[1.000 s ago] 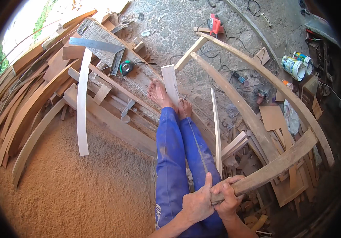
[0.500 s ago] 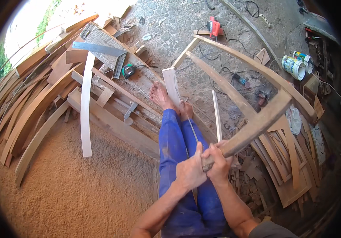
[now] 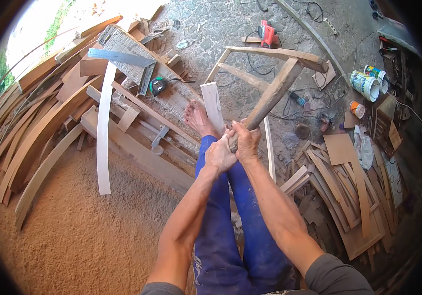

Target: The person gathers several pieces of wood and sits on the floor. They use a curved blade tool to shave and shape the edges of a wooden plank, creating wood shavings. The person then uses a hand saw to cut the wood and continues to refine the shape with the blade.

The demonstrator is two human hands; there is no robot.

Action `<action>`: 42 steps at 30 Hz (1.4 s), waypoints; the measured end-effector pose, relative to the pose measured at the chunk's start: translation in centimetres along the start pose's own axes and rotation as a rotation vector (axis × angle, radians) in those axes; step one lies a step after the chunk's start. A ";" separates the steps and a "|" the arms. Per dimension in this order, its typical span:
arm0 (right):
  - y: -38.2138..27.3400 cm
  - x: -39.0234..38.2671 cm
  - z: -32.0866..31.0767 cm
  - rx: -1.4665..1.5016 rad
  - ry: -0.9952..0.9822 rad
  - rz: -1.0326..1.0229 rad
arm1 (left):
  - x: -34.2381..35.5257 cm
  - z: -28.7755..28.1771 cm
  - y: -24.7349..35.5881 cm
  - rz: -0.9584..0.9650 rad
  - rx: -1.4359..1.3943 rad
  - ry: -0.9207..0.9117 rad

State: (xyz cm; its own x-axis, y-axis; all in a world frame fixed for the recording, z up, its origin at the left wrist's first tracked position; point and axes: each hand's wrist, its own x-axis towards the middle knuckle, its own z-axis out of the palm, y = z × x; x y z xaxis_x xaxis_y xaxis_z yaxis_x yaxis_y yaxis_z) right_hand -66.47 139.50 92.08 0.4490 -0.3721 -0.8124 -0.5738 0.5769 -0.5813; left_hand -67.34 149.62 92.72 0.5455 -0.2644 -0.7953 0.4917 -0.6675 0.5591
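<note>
A large wooden frame saw point(image 3: 276, 92) extends away from me and to the right, its near bar gripped in both fists. My left hand point(image 3: 220, 155) is closed around the end of that bar, low over the shins. Just right of it, my right hand point(image 3: 247, 142) wraps the same bar a little higher. A pale narrow board point(image 3: 212, 103) stands out between my bare feet, its far end facing up. The left foot point(image 3: 198, 119) presses beside the board; the hands mostly cover the right foot. I cannot make out the thin blade near the board.
Curved planks point(image 3: 48, 142) pile up on the left beside sawdust point(image 3: 93, 231). A tape measure point(image 3: 158, 86) and a metal square point(image 3: 122, 57) lie on boards. Beyond are a red power tool point(image 3: 268, 35) and cords. Paint buckets point(image 3: 364, 85) and offcuts point(image 3: 348, 196) lie right.
Both hands have pushed the frame saw forward and slightly left, away from my body. The arms are straighter now. A small orange bucket at the right has come into view from behind the frame.
</note>
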 end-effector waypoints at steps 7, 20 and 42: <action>-15.4 -25.5 -4.9 -0.138 0.108 -0.030 | -24.7 -1.5 14.5 0.026 -0.076 -0.193; -0.8 -0.4 0.4 0.074 -0.023 -0.014 | -0.9 -1.1 1.8 -0.057 0.070 -0.098; -6.4 -8.8 -0.7 -0.100 0.062 -0.008 | -8.9 -1.7 6.1 -0.071 0.053 -0.133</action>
State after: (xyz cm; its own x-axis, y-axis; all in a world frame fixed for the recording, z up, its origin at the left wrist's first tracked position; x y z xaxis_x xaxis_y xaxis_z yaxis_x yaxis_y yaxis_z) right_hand -67.23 138.54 102.96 0.4120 -0.4226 -0.8073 -0.6373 0.4995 -0.5867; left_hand -67.99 149.09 103.59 0.4143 -0.3032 -0.8582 0.4873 -0.7224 0.4905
